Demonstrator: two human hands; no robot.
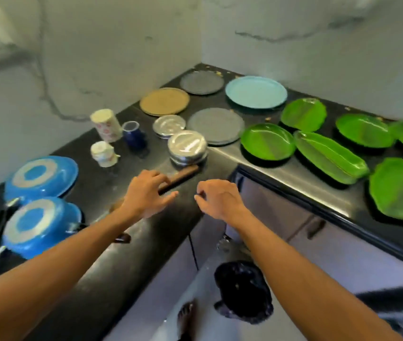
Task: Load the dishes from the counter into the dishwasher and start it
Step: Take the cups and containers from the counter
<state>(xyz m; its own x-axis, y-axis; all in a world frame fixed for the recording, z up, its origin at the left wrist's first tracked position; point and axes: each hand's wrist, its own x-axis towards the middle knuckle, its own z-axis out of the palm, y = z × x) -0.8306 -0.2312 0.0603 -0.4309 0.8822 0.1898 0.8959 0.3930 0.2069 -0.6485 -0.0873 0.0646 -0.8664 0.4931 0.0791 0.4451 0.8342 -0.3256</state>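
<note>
Black counter point(126, 242), left hand point(143, 195) over brown handle point(179, 177), right hand point(220, 199) beside

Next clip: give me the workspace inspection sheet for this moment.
Surface: black L-shaped counter, crumbs near the back corner.
Job's things: two overturned blue pans; three cups; steel lidded tins; flat round plates; six green leaf-shaped plates; wooden-handled utensil.
Clutter: dark bag on the floor.
Grippers: left hand over the utensil's handle, fingers spread, grip unclear; right hand hovering, loosely curled, apparently empty.
Cables: thin dark cord hanging below the counter edge.
Surroundings: marbled white walls, grey cabinet fronts; dishwasher not seen.
</note>
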